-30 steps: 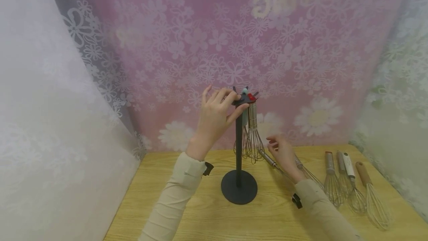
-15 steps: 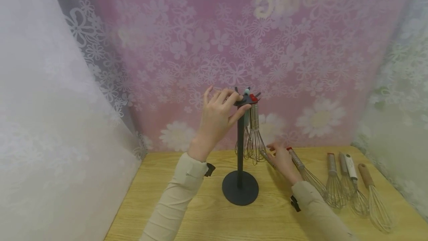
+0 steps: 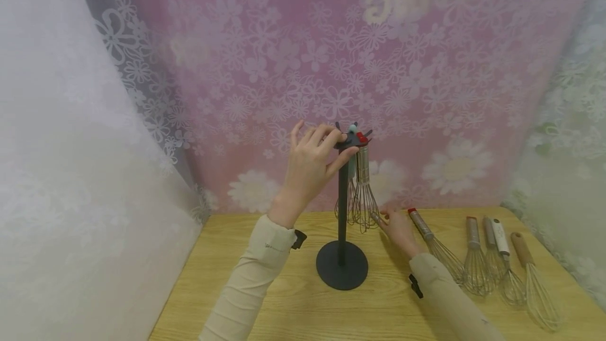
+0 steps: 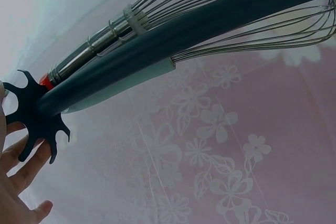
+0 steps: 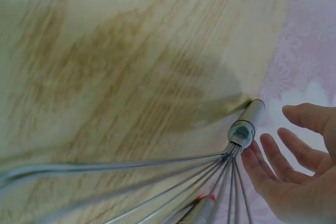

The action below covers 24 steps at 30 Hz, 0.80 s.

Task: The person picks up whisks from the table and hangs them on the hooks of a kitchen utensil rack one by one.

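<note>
My left hand (image 3: 310, 154) grips the hooked top of a black stand (image 3: 342, 199), thumb below and fingers above. From its hooks hang a metal whisk (image 3: 363, 167) with a red end and a whisk with a pale green handle (image 4: 131, 85); both show in the left wrist view. To the right of the stand, my right hand (image 3: 400, 230) is low by a whisk with a short metal handle (image 5: 247, 124). In the right wrist view a fingertip touches or nearly touches that handle, while the thumb stands apart from it. The hand covers most of this whisk in the head view.
A red-capped whisk (image 3: 421, 223) lies just right of the right hand. Farther right on the wooden table (image 3: 227, 278) lie a metal-handled whisk (image 3: 472, 231), a white-handled whisk (image 3: 501, 236) and a wooden-handled whisk (image 3: 522, 250). A flowered curtain (image 3: 265, 78) hangs behind.
My right hand has moved down to the short metal handle, and the red-capped whisk now shows beside it. My left hand keeps its hold on the stand.
</note>
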Available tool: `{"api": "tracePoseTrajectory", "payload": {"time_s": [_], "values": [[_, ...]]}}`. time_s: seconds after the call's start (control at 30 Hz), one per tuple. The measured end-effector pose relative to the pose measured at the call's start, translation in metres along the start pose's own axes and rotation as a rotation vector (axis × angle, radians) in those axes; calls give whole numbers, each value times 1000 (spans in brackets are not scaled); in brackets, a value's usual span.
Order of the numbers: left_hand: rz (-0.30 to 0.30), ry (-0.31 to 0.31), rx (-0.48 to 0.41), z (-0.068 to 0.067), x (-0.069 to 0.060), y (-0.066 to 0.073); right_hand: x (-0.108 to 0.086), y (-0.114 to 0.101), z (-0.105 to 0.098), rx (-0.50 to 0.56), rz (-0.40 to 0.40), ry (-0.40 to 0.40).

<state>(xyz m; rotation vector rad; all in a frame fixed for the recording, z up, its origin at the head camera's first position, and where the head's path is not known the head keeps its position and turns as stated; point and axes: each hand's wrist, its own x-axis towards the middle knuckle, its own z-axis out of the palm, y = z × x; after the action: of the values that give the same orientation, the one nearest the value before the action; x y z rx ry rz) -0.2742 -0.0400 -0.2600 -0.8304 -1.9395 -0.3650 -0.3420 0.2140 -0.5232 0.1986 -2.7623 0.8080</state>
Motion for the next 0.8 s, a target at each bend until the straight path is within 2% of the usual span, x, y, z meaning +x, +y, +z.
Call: {"api": "tracePoseTrajectory", "payload": {"time_s": [0.17,0.8], "values": [[0,2,1,1,0,0,1,1,3,-13,22,-57],[-1,-2,3,0,1,0,2,5,11,-17,45,-113]]}}
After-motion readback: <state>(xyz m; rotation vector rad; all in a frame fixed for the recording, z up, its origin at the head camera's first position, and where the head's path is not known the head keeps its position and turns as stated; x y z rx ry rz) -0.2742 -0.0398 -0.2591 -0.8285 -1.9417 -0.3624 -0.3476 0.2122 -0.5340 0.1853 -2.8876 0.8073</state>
